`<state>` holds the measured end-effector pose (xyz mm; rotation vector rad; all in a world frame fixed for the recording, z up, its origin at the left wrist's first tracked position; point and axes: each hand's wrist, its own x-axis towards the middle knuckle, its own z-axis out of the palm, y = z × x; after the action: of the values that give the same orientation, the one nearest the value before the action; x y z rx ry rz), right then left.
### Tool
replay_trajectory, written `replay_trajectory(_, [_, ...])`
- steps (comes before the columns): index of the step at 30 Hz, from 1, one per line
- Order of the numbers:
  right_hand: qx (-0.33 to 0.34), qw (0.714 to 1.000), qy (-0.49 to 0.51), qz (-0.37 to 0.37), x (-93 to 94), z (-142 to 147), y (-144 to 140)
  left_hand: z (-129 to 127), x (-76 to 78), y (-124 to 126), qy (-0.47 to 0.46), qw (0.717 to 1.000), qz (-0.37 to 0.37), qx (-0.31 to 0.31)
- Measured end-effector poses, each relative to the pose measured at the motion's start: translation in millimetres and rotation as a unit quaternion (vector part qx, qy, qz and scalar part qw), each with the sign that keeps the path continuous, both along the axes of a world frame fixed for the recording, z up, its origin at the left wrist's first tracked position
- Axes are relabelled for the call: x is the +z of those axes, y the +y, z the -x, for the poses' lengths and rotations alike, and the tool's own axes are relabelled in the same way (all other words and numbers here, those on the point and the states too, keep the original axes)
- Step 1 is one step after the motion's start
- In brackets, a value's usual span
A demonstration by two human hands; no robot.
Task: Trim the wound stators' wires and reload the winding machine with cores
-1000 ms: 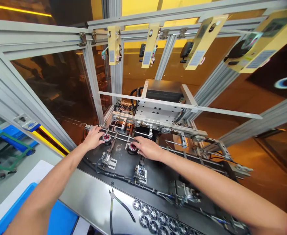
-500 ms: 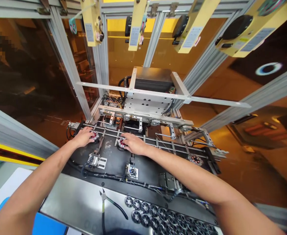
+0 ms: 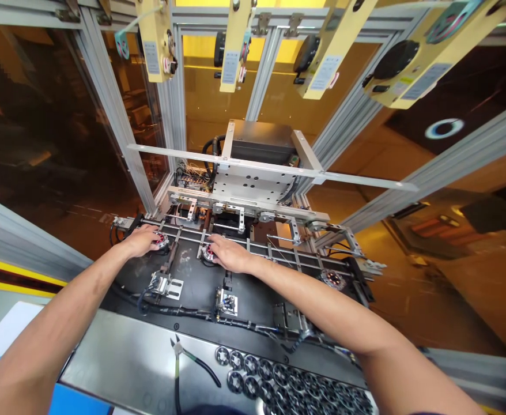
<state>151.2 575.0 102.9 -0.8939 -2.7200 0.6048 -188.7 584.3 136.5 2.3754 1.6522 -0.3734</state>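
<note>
My left hand (image 3: 142, 241) has its fingers on the rim of a round motor stator (image 3: 161, 240) with a red centre, seated at the left end of the black machine bed. Fingers and thumb of my right hand (image 3: 230, 254) close around the right side of a second stator (image 3: 208, 252) further along the same bed. Each hand partly covers its stator. A third stator (image 3: 333, 279) with copper-coloured windings sits at the bed's right end, touched by neither hand.
Diagonal cutters (image 3: 177, 349) lie on the metal ledge (image 3: 119, 351) beside rows of black ring-shaped parts (image 3: 279, 374). Small metal brackets (image 3: 169, 286) and cables stand before the hands. Thin rails run behind the stators; yellow tensioner units (image 3: 234, 63) hang overhead.
The whole scene has shifted slightly left as the camera turned. Both hands stay on the same stators, with only slight finger movement.
</note>
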Motion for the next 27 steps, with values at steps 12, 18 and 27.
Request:
replay_trajectory(12, [-0.109, 0.934, 0.235, 0.248, 49.5, -1, -39, -3, -0.9, -11, -0.039, 0.998, -0.016, 0.041])
replay_trajectory(18, [-0.170, 0.859, 0.360, 0.323, 80.8, -16, -134, -6, -7.8, -20, -0.077, 0.991, -0.056, 0.091])
replay_trajectory(27, [-0.158, 0.888, 0.408, 0.143, 72.4, -22, -186, -18, 35.9, -36, -0.174, 0.961, -0.181, 0.114])
